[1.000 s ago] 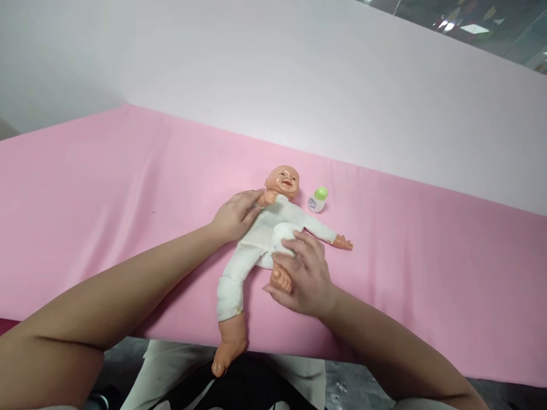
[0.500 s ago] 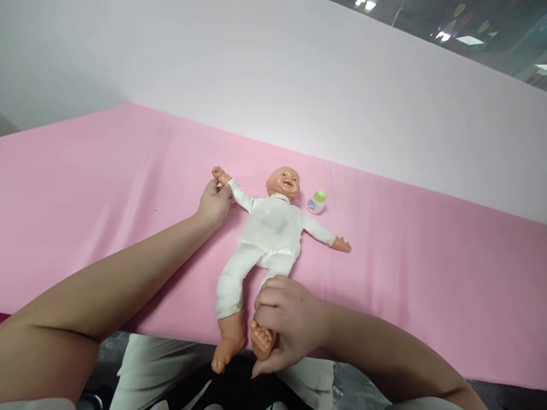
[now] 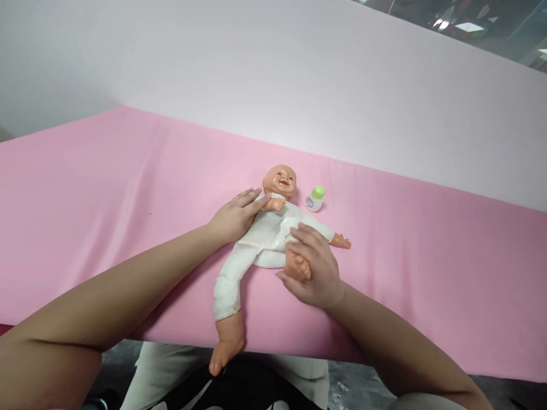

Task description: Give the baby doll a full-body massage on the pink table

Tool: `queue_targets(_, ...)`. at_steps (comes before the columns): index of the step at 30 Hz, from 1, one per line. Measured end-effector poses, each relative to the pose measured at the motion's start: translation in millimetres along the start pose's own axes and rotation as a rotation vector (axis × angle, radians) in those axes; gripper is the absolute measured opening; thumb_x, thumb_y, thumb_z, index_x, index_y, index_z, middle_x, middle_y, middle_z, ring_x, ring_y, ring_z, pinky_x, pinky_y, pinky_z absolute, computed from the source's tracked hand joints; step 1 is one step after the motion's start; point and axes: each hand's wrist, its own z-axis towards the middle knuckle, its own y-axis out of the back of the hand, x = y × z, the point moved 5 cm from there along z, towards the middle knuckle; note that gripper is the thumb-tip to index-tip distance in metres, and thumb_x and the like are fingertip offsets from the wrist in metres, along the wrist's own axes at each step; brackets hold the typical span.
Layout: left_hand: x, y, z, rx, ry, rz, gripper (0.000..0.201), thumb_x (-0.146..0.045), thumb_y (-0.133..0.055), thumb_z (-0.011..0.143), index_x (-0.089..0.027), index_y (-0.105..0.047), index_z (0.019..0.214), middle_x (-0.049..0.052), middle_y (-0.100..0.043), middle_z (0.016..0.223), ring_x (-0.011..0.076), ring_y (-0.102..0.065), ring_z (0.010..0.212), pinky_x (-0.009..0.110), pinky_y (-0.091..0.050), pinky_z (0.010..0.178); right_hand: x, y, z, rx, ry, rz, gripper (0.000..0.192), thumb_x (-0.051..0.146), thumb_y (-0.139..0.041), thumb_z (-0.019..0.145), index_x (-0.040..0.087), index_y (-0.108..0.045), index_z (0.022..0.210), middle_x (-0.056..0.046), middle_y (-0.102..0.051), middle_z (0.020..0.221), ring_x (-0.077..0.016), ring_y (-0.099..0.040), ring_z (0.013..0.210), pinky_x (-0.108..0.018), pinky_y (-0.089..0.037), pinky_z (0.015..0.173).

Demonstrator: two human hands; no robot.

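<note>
Folding a plastic doll (image 3: 267, 236) in soft white cloth, right hand (image 3: 314, 267) cups its bent leg.

Both forearms are bare from the elbow down, with no sleeve, watch, bracelet or ring showing on either. The left hand (image 3: 233, 219) has short, unpainted nails, and the right hand (image 3: 314, 267) looks the same, plain and without a glove. At the lower left corner a sliver of pale grey fabric sits by the upper left arm, too small to tell what garment it is, and a similar pale scrap shows at the lower right edge. Below the arms, at the bottom of the view, the person wears light, off-white trousers (image 3: 158, 370), and a black piece of clothing (image 3: 252, 387) with thin white lines lies over the lap.
</note>
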Motion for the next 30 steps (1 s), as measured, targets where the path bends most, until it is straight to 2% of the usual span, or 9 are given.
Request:
queue_targets(4, 0.6, -4.7, 0.3, 0.169, -0.041, 0.036, 0.067, -0.019, -0.057, 0.099, -0.038, -0.053, 0.163, 0.004, -0.035, 0.179, 0.0398, -0.022, 0.168, 0.063, -0.031, 0.132, -27.6, -10.9, -2.4, 0.026, -0.133, 0.012, 0.054, 0.034, -0.079, 0.092, 0.022, -0.059, 0.141, -0.019, -0.068, 0.147, -0.0385, -0.06, 0.145, -0.064, -0.054, 0.117)
queue_targets(7, 2.1, -6.1, -0.1, 0.171, -0.024, -0.018, 0.068, -0.019, -0.058, 0.097, -0.04, -0.055, 0.161, 0.004, -0.038, 0.177, 0.0393, -0.026, 0.167, 0.063, -0.029, 0.133, -38.1, -20.6, -3.9, 0.103, -0.204, 0.039, 0.053, 0.033, -0.075, 0.093, 0.023, -0.058, 0.143, -0.018, -0.065, 0.151, -0.0371, -0.057, 0.149, -0.064, -0.052, 0.12)
queue_targets(10, 4.2, -5.7, -0.2, 0.118, 0.018, -0.072, 0.061, -0.024, -0.053, 0.101, -0.036, -0.056, 0.161, 0.005, -0.044, 0.174, 0.0359, -0.037, 0.163, 0.059, -0.033, 0.132, -36.2, -20.5, -3.1, 0.112, -0.177, 0.055, 0.054, 0.038, -0.072, 0.094, 0.022, -0.058, 0.143, -0.019, -0.064, 0.152, -0.0384, -0.056, 0.149, -0.066, -0.05, 0.119)
queue_targets(14, 12.4, 2.0, 1.1, -0.008, 0.207, -0.203, 0.061, -0.032, -0.05, 0.104, -0.027, -0.049, 0.164, 0.011, -0.059, 0.161, 0.0331, -0.058, 0.146, 0.053, -0.046, 0.123, -15.5, -9.9, 0.3, 0.085, -0.041, 0.01, 0.053, 0.046, -0.075, 0.092, 0.023, -0.062, 0.138, -0.017, -0.072, 0.138, -0.039, -0.064, 0.138, -0.062, -0.055, 0.112)
queue_targets(18, 31.3, 4.4, 1.3, -0.139, 0.545, -0.459, 0.057, -0.034, -0.058, 0.1, -0.023, -0.052, 0.156, 0.012, -0.074, 0.129, 0.032, -0.074, 0.113, 0.053, -0.058, 0.107, 14.2, -5.5, 1.1, 0.128, 0.066, 0.149, 0.055, 0.064, -0.079, 0.084, 0.023, -0.066, 0.12, -0.01, -0.079, 0.108, -0.0314, -0.074, 0.103, -0.051, -0.058, 0.092)
queue_targets(22, 56.2, -5.2, -3.3, -0.363, 0.942, -0.956, 0.042, -0.021, -0.062, 0.093, -0.019, -0.054, 0.134, 0.012, -0.071, 0.113, 0.0271, -0.077, 0.096, 0.05, -0.066, 0.092, 36.8, -24.5, -9.7, 0.374, 0.107, 0.351, 0.062, 0.08, -0.075, 0.079, 0.023, -0.061, 0.097, -0.003, -0.072, 0.084, -0.02, -0.066, 0.075, -0.04, -0.05, 0.076)
queue_targets(24, 63.1, -8.7, -3.9, -0.432, 1.039, -1.129, 0.039, -0.013, -0.064, 0.086, -0.021, -0.053, 0.122, 0.011, -0.069, 0.111, 0.0255, -0.077, 0.096, 0.048, -0.067, 0.091, 42.8, -40.1, -19.2, 0.552, 0.121, 0.354, 0.065, 0.087, -0.071, 0.076, 0.024, -0.056, 0.083, 0.001, -0.064, 0.073, -0.0166, -0.057, 0.067, -0.037, -0.045, 0.071)
queue_targets(27, 66.0, -8.2, -3.7, -0.46, 1.044, -1.199, 0.038, -0.008, -0.066, 0.081, -0.022, -0.052, 0.114, 0.008, -0.067, 0.107, 0.0239, -0.076, 0.095, 0.047, -0.067, 0.093, 45.2, -57.4, -30.1, 0.718, 0.125, 0.331, 0.067, 0.089, -0.067, 0.078, 0.025, -0.05, 0.073, 0.003, -0.056, 0.067, -0.0148, -0.048, 0.064, -0.036, -0.041, 0.07)
queue_targets(30, 61.8, -4.7, -6.4, -0.463, 0.977, -1.086, 0.039, -0.015, -0.064, 0.087, -0.021, -0.053, 0.125, 0.008, -0.068, 0.108, 0.0227, -0.075, 0.092, 0.045, -0.067, 0.09, 46.3, -63.2, -33.3, 0.745, 0.141, 0.331, 0.064, 0.086, -0.067, 0.081, 0.024, -0.054, 0.076, 0.002, -0.059, 0.071, -0.0157, -0.049, 0.068, -0.036, -0.042, 0.071)
